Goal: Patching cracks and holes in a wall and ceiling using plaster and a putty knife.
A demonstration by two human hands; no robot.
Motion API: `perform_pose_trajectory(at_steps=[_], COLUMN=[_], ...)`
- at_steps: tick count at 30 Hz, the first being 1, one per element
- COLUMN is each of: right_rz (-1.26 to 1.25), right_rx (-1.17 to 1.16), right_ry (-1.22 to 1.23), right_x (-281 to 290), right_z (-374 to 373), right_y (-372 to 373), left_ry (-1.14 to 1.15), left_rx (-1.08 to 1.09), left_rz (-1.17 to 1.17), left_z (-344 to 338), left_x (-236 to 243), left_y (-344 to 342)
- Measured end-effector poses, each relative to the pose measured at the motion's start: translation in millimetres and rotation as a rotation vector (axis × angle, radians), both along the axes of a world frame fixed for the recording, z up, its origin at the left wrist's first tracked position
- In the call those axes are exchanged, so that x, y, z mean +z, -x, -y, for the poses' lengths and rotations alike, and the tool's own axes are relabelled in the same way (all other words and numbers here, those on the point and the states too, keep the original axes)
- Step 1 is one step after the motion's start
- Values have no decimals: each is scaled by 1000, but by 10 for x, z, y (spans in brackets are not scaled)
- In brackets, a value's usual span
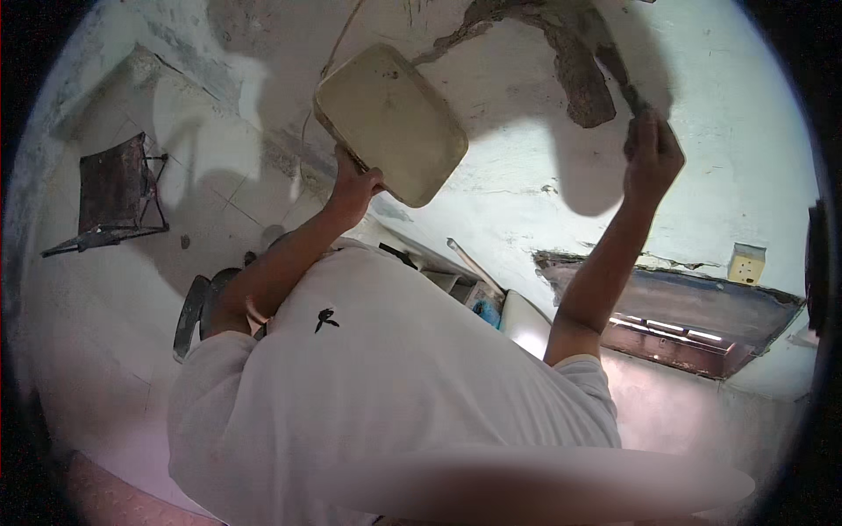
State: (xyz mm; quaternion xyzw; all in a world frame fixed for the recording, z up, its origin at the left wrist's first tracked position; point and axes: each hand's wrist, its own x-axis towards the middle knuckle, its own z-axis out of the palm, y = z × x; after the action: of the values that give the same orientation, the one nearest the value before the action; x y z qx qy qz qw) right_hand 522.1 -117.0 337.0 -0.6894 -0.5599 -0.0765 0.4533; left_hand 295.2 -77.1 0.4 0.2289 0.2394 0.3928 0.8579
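My left hand (353, 191) grips the lower left edge of a shallow beige tray (395, 123) with rounded corners, thumb on its face and the other fingers mostly behind it. The tray is tilted in front of a pale wall (517, 175). Raised at the upper right, my right hand (653, 159) is closed round the handle of a putty knife (633, 98). Its dark blade points up along the wall, beside a rough brown strip (582, 92) where the wall surface is broken. Whether the blade touches the wall I cannot tell.
A recessed opening (675, 302) with a broken edge lies below my right forearm, and a yellowish socket box (746, 264) sits above it. At the left a dark folding chair (112, 188) stands on the tiled floor. A bluish bundle (487, 311) shows beyond my shirt.
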Motion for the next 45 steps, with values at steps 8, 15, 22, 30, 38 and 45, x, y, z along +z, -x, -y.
perform_pose_trajectory(at_steps=[8,15,22,30,38,45], right_rz=[57,205,230,388,506,500], right_rx=[114,223,164,120,154,177], right_ry=[336,533,542,504,481,386], right_x=[-1129,-1741,-2158,-2402,-2372,-2433], right_z=[345,556,499,152,-325,-395], right_y=[151,513,609,756,794,679], left_ry=[-9,-2,-379,3,-26,-56], left_rx=[-10,-6,31,-83,-36,-39], left_rz=[45,33,-159,-67,43,56], left_z=[14,-8,-38,-46,-53,-62], left_x=[60,-30,-263,134,-7,49], left_y=[102,121,86,193,166,204])
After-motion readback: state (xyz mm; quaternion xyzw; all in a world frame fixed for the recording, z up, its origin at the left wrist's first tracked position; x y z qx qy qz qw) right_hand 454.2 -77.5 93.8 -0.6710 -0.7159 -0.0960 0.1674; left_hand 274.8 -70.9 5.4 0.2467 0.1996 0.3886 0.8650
